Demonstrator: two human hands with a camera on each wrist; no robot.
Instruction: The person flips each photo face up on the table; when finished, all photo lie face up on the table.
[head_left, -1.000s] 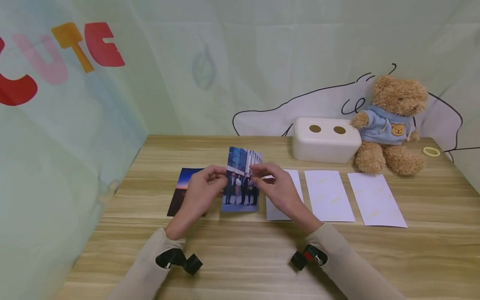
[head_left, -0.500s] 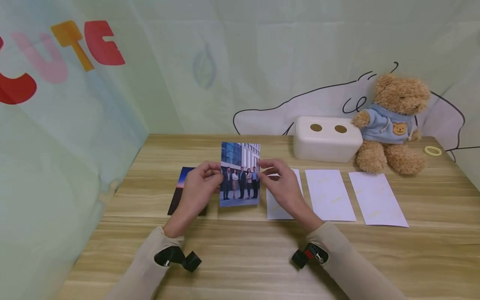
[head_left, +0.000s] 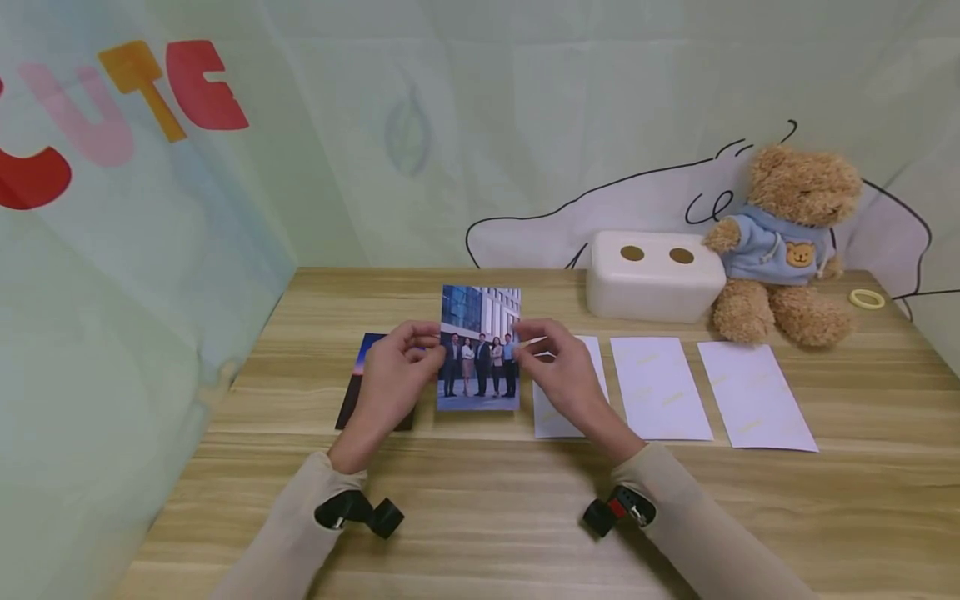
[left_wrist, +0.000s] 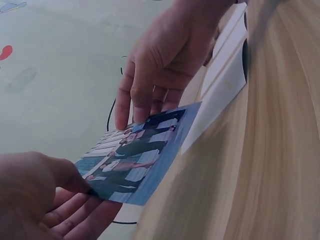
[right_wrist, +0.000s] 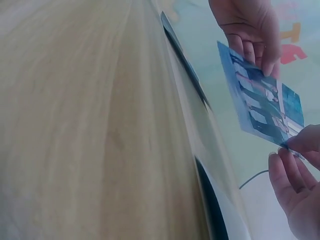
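A photo (head_left: 479,354) of several people in front of tall buildings is held upright, its picture side toward the head camera. By its left edge my left hand (head_left: 397,362) pinches it between thumb and fingers. The right hand (head_left: 558,358) pinches the opposite edge the same way. Both wrist views show the photo raised off the table. Partly behind the left hand, a dark sunset photo (head_left: 351,404) lies face up. To the right lie white cards with faint yellow marks: one (head_left: 551,422) partly under the right hand, then a middle card (head_left: 660,387) and a far right card (head_left: 757,396).
Behind the cards stands a white box (head_left: 652,287) with two round holes on top. A teddy bear (head_left: 787,250) in a blue hoodie sits against its right end. Near the table's back right corner lies a small yellow ring (head_left: 867,299). A printed cloth (head_left: 360,167) hangs behind the wooden table (head_left: 480,517).
The photo was turned at an angle and bent a second ago. It now faces the head camera flat and slightly higher, and the right hand has shifted to its right edge.
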